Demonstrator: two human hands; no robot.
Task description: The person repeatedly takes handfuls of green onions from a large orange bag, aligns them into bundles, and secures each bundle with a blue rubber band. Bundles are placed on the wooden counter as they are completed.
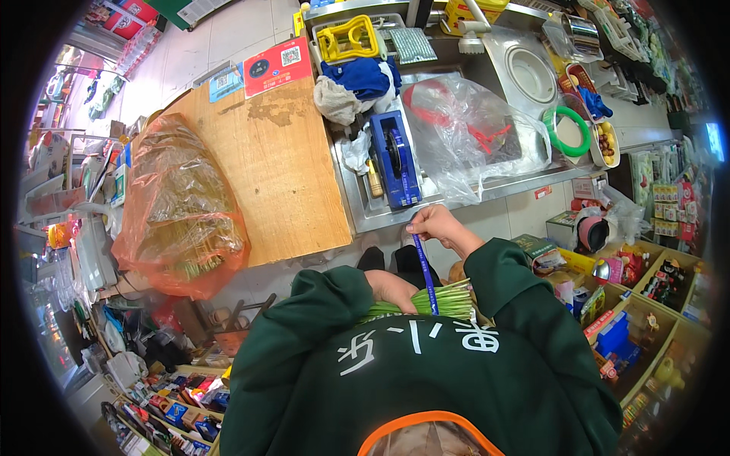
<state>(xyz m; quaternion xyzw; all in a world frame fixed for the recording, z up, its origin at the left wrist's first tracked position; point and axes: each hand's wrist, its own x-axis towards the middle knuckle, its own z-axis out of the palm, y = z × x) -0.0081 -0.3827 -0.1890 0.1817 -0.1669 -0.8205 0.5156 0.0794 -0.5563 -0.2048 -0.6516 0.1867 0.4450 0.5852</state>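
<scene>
My left hand (393,290) holds a bundle of thin green stalks (445,299) against the front of my dark green top. Between finger and thumb, my right hand (436,227) pinches the upper end of a printed blue tape (425,273), which runs down across the bundle near its cut ends. Just beyond the right hand, a blue tape dispenser (396,162) rests on the metal counter, with a wooden-handled tool (374,179) on its left side. The lower end of the tape is hidden behind the stalks and top.
A wooden board (279,171) covers the counter on the left, bearing a translucent orange bag (179,211) of stalks. Clear plastic bags (467,131) lie over the steel sink. A green tape roll (566,131) stands to the right. Shelves of packaged goods (619,336) flank me.
</scene>
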